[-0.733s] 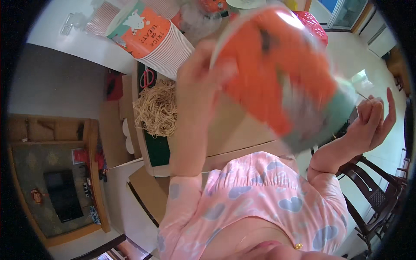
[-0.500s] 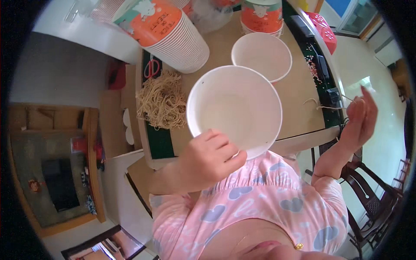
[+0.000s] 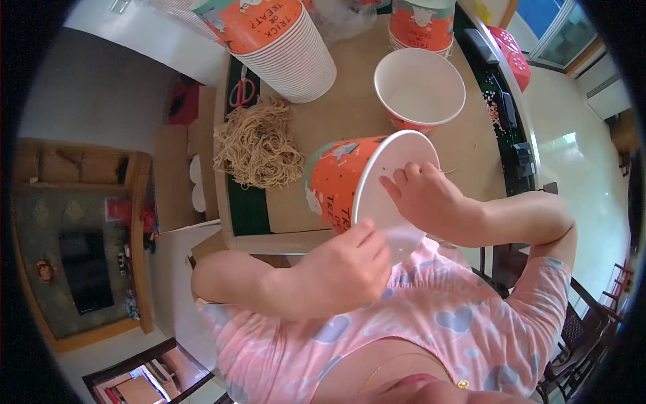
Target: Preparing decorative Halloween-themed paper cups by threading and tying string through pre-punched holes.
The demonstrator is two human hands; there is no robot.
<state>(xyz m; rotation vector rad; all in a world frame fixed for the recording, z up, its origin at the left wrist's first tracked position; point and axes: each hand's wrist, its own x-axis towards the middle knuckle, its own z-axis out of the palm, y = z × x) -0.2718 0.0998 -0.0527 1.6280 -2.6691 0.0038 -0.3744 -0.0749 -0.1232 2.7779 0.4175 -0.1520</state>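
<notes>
An orange paper bucket (image 3: pixel 346 172) with a white inside lies tilted on its side at the table's near edge, its mouth turned to the right. My left hand (image 3: pixel 346 266) is closed on the near part of its rim. At the mouth, my right hand (image 3: pixel 427 195) is bent with its fingers pinched together, pointing into the bucket. A short end of pale string (image 3: pixel 450 171) sticks out beside these fingers; the rest is hidden. Small holes show near the rim. Left of the bucket lies a tangled heap of beige strings (image 3: pixel 259 145).
Behind the bucket stands another open white-lined bucket (image 3: pixel 420 84), with a further orange bucket (image 3: pixel 422 23) beyond it. A tall nested stack of buckets (image 3: pixel 296 64) leans at the far left, near red-handled scissors (image 3: pixel 242 92). Small beads (image 3: pixel 494 111) and dark blocks (image 3: pixel 521 160) line the right edge.
The bucket has tipped from facing me to lying sideways, its mouth turning right. My right hand has come in from the far right with the string to the bucket's mouth.
</notes>
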